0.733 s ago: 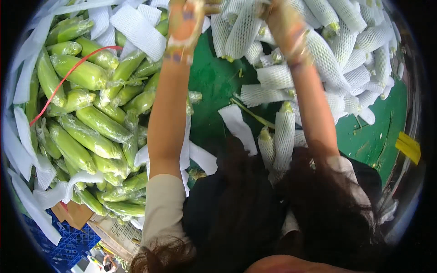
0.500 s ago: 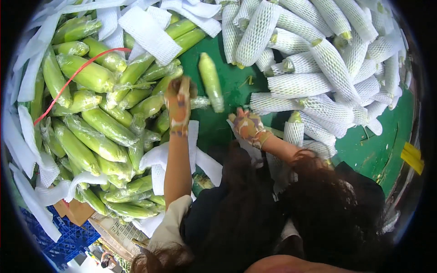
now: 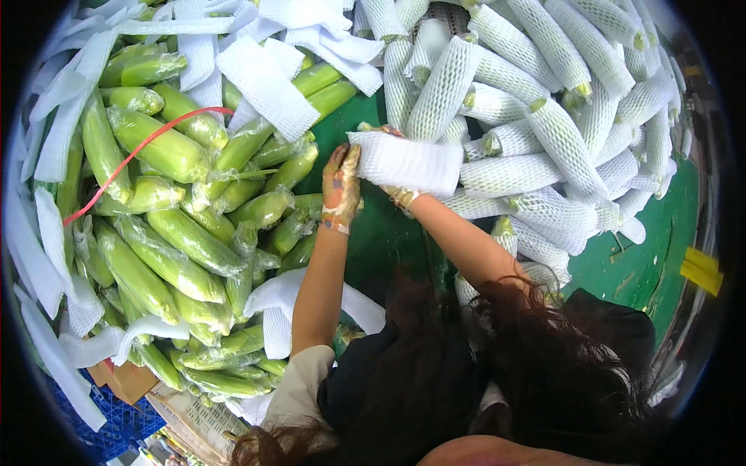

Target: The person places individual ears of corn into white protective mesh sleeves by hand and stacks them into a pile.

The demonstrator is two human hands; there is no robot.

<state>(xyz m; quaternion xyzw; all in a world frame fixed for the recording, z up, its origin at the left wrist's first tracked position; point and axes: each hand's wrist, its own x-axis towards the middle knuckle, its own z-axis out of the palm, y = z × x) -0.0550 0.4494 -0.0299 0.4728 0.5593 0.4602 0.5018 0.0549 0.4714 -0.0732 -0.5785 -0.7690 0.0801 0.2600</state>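
Note:
A flat white foam net sleeve (image 3: 420, 163) is stretched out between my two gloved hands over the middle of the green table. My left hand (image 3: 340, 185) is closed at the sleeve's left end, its fingers pointing away from me. My right hand (image 3: 400, 196) lies behind the sleeve, which covers most of it; fingertips show over the far edge and the wrist under the near edge. Whether an ear of corn is inside the sleeve or behind it, I cannot tell. Left of my hands is a heap of film-wrapped corn ears (image 3: 175, 221).
Foam-sleeved corn ears (image 3: 536, 175) are piled on the right. Loose foam sleeves (image 3: 268, 85) lie over the corn heap's far and left sides. A red strap (image 3: 148, 144) crosses the heap. Yellow tape (image 3: 701, 270) marks the right edge. A blue crate (image 3: 109, 423) stands low at left.
Both hands have come together in the middle, and the foam sleeve has been raised between them. The loose corn ear that lay there no longer shows. The view has shifted slightly.

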